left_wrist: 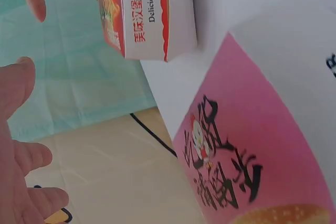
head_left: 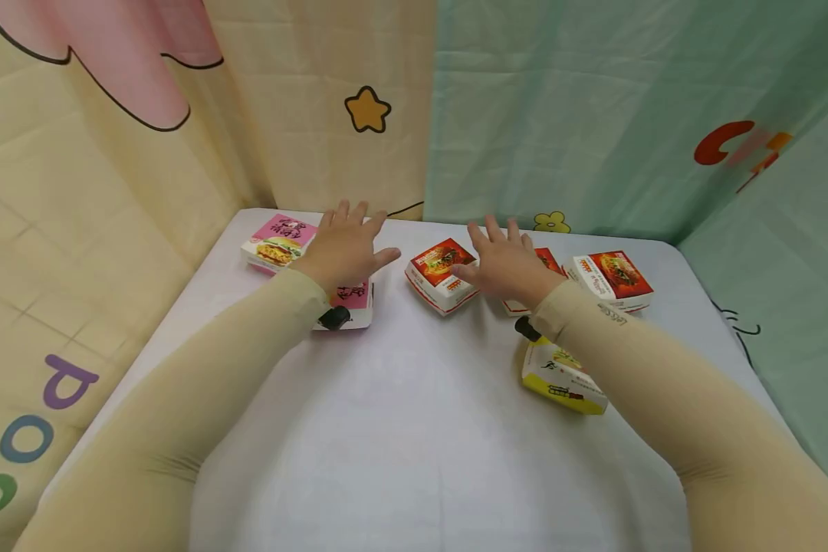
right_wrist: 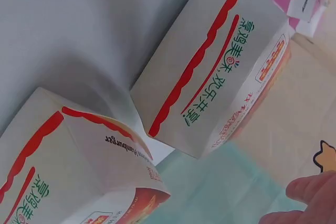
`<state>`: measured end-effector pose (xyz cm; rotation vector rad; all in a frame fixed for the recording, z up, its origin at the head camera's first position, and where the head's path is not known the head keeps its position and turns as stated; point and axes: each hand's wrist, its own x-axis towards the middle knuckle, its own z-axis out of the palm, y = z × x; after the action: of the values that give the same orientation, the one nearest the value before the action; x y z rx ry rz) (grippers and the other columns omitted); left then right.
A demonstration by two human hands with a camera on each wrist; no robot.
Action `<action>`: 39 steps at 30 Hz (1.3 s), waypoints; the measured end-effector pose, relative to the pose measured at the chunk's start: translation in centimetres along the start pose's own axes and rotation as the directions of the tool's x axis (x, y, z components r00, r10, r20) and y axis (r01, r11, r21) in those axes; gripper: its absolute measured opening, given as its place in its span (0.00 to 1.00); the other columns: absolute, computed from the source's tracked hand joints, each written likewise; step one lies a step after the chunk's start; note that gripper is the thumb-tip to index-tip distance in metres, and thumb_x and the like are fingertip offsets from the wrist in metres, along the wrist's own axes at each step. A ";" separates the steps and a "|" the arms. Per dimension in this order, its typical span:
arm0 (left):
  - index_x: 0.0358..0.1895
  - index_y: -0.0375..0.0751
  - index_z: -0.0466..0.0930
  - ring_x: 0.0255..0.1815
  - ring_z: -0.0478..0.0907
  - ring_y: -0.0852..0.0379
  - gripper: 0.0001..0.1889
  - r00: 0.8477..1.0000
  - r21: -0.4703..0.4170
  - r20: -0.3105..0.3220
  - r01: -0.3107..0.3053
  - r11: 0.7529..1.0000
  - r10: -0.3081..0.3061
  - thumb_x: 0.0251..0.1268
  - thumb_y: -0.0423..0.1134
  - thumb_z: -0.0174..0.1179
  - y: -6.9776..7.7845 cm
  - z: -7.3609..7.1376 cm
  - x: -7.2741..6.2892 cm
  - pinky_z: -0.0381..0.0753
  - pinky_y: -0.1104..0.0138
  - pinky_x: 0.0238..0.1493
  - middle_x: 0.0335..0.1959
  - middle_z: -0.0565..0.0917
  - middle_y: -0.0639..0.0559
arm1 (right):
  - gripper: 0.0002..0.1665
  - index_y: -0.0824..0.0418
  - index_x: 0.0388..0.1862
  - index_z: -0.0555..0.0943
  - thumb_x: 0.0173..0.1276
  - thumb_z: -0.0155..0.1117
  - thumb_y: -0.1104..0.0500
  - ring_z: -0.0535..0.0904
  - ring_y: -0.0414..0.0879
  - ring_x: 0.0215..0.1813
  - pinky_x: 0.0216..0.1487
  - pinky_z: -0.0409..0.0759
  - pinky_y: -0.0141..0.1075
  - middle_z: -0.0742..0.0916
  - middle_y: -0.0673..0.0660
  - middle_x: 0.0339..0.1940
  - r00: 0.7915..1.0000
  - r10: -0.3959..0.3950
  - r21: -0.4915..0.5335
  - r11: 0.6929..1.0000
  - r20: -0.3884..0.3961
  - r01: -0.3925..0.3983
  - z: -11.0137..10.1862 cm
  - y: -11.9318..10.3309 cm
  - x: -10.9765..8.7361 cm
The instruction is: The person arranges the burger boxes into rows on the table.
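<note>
My left hand (head_left: 348, 239) hovers with fingers spread over a pink burger box (head_left: 353, 297), which it partly hides. That box fills the left wrist view (left_wrist: 252, 161), with the spread fingers (left_wrist: 21, 145) at the left edge holding nothing. My right hand (head_left: 505, 259) is spread too, over a red burger box (head_left: 550, 262) of which only the edges show. Another red box (head_left: 440, 276) lies between the hands, beside the right thumb. The right wrist view shows that box's white side (right_wrist: 215, 72), a second red box (right_wrist: 63, 177) and a fingertip (right_wrist: 310, 192).
A second pink box (head_left: 279, 241) lies at the far left of the white table (head_left: 400, 429). A third red box (head_left: 612, 280) sits at the far right, and a yellow box (head_left: 563, 377) lies under my right forearm. Printed curtains (head_left: 593, 115) close in the table.
</note>
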<state>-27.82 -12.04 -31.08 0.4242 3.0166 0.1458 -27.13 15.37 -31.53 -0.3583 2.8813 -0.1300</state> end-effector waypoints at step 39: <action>0.86 0.52 0.56 0.87 0.33 0.27 0.38 0.992 -0.077 0.107 0.079 0.994 -0.070 0.80 0.62 0.50 -9.4 3.4 -3.9 0.33 0.35 0.84 0.88 0.47 0.36 | 0.49 0.55 0.87 0.56 0.78 0.61 0.37 0.54 0.52 0.88 0.85 0.59 0.50 0.63 0.58 0.87 0.961 -0.278 0.188 0.943 -0.004 0.273 5.6 -9.7 -1.6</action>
<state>-26.25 -21.86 -35.19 0.3015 2.9073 0.2322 -22.01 6.04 -35.51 -0.7188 2.7506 -0.4389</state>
